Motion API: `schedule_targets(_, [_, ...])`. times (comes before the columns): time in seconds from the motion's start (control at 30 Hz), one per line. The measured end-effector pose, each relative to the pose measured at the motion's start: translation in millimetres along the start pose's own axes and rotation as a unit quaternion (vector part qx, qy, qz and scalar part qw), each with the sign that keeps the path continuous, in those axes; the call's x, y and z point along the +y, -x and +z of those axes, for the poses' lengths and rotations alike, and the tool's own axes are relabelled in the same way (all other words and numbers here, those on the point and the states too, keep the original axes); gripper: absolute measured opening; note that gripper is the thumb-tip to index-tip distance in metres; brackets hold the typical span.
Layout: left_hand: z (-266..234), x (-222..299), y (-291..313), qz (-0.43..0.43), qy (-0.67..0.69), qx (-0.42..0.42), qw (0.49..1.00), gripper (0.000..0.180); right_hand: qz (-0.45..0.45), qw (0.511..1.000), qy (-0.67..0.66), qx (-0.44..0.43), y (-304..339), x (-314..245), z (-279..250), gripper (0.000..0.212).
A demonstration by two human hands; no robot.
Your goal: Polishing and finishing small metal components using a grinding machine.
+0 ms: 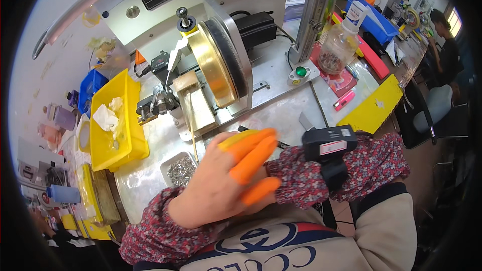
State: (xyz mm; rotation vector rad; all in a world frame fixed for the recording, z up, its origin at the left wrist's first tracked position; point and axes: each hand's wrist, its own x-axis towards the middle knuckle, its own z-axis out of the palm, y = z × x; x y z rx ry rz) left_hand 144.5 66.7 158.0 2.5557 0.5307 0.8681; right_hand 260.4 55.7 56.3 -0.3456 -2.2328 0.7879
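Note:
My left hand (213, 183) is raised in front of my chest, slightly blurred, with orange and yellow covers on its fingers. Those fingers stretch to the right, partly apart, and I see nothing held in them. Behind it lies my right hand (260, 203), almost wholly hidden, its fingers out of sight. The right forearm wears a flowered sleeve (371, 163) with a black device (329, 143) strapped on. Just beyond my left hand sits a white tray (165, 168) of small metal parts (182, 170). A thin stick (193, 133) slants between that tray and a metal block (201, 108).
A machine with a brass-coloured wheel (213, 65) stands ahead. Left of it are a yellow bin (133, 120) and a blue bin (89, 88). To the right are a green button (300, 72), a pink lighter (344, 100), a clear jar (335, 50) and a yellow board (374, 105).

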Motion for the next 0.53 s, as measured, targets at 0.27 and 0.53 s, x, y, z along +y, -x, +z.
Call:
schedule_targets(0.27, [-31, -35, 77, -0.168, -0.129, 0.207, 0.955, 0.034, 0.151, 0.875, 0.432, -0.159, -26, -18, -96, 0.009])
schedule_targets(0.53, [-29, -47, 79, -0.165, -0.14, 0.18, 0.959, 0.026, -0.08, 0.916, 0.306, 0.246, -41, -77, -150, 0.018])
